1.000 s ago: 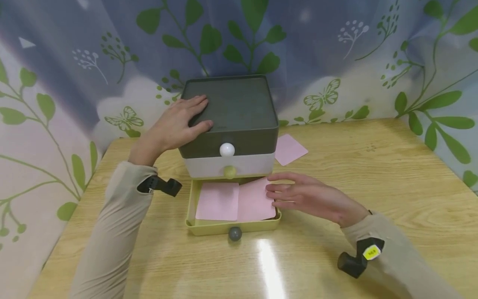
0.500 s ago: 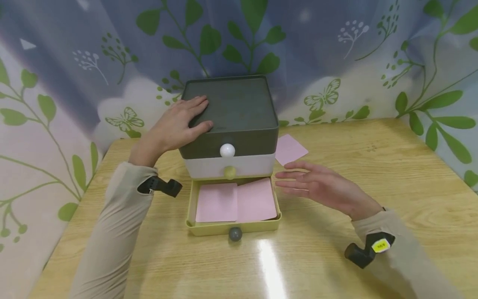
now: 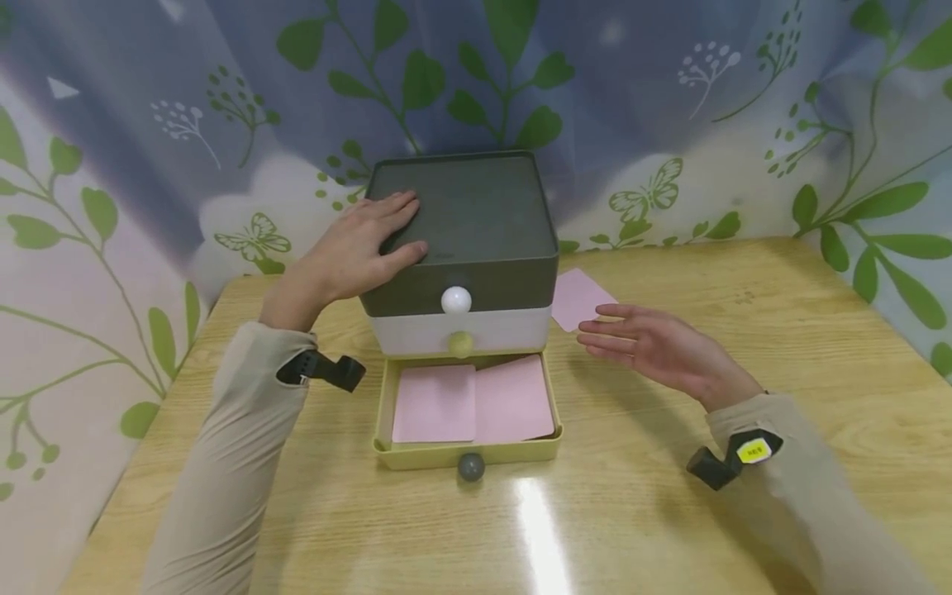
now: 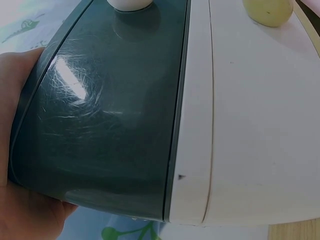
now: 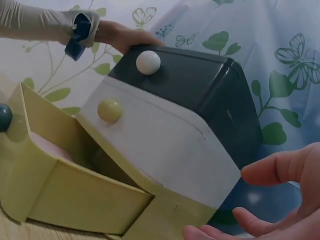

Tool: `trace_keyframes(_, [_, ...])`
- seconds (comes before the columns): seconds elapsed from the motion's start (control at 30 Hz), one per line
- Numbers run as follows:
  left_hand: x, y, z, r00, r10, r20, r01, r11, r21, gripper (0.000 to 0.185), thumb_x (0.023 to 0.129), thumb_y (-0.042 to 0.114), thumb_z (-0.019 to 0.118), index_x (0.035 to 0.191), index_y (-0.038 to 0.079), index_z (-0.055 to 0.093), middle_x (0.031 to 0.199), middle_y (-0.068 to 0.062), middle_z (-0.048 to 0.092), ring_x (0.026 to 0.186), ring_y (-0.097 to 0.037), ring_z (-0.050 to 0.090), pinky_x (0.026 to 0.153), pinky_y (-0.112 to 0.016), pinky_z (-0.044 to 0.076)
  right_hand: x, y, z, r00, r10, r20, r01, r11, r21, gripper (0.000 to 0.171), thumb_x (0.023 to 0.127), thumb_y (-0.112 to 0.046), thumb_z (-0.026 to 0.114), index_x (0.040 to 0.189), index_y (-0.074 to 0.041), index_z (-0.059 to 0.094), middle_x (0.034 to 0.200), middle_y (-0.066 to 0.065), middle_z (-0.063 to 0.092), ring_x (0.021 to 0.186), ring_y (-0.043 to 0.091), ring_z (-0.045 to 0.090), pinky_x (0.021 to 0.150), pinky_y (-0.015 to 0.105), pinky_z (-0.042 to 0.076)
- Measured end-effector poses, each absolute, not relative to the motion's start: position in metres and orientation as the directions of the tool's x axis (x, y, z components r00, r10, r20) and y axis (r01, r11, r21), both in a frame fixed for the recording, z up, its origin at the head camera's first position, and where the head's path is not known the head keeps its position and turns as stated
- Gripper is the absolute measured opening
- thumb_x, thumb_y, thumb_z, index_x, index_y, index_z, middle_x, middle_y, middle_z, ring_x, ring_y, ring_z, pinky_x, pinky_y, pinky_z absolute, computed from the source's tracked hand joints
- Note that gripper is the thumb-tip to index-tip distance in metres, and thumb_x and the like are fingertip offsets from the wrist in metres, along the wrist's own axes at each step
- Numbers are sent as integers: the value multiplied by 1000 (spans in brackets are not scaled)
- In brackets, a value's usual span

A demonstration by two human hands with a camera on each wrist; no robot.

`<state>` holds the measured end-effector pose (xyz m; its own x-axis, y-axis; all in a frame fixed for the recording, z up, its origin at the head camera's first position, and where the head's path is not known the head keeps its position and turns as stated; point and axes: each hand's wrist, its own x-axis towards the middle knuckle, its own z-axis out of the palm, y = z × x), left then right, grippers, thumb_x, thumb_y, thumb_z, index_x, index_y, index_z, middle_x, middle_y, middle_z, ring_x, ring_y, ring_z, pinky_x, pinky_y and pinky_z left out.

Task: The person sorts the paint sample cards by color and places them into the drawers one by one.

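Observation:
A small drawer cabinet (image 3: 464, 202) stands on the table, dark grey on top, white in the middle and yellow below. Its yellow bottom drawer (image 3: 394, 456) is pulled out, with two pink paper squares (image 3: 435, 405) lying side by side in it. My left hand (image 3: 357, 244) rests on the cabinet's top left corner, fingers spread over the lid. My right hand (image 3: 658, 343) hovers right of the cabinet with fingers extended, holding nothing. Near its fingertips another pink paper square (image 3: 578, 299) lies on the table beside the cabinet. The right wrist view shows the drawer's side wall (image 5: 90, 197).
The cabinet has a white knob (image 3: 456, 300) on its top drawer, a yellow knob (image 3: 460, 344) on the middle one and a grey knob (image 3: 471, 468) on the bottom one. A leaf-patterned curtain (image 3: 632, 99) hangs behind the wooden table (image 3: 803, 347).
My right hand has moved away from the drawer's right edge, to the right and up towards the loose pink paper square. The left hand has stayed on the cabinet.

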<state>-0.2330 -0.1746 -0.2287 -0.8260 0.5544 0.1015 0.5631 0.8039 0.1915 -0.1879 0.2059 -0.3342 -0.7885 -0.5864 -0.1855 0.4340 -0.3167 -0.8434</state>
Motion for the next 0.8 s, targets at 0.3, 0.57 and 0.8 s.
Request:
trace_keyframes(0.3, [-234, -175, -230, -829, 551, 99, 559, 807, 187, 68, 101, 39, 42, 150, -3, 25, 158, -17, 20, 146, -32, 17, 118, -47, 8, -199, 213, -346, -853, -429, -297, 366, -87, -926, 53, 103, -11, 41, 147, 7, 16, 138, 23, 41, 111, 17, 60, 108, 38, 37])
trace_keyframes(0.57, [-235, -174, -231, -821, 562, 101, 571, 800, 186, 68, 101, 40, 41, 150, -4, 25, 158, -18, 20, 146, -32, 17, 118, -47, 8, -206, 205, -353, -928, -227, -294, 191, 386, -902, 66, 99, -15, 48, 149, 11, 14, 149, 34, 20, 134, 43, 33, 109, 51, 32])
trace_keyframes(0.8, [-235, -174, -229, -824, 556, 107, 566, 803, 187, 68, 101, 41, 41, 150, -3, 25, 158, -18, 21, 146, -33, 17, 118, -47, 8, -224, 191, -363, -987, -51, -150, 55, 778, -626, 72, 93, -25, 58, 143, 15, 26, 142, 37, 30, 128, 52, 33, 100, 62, 35])
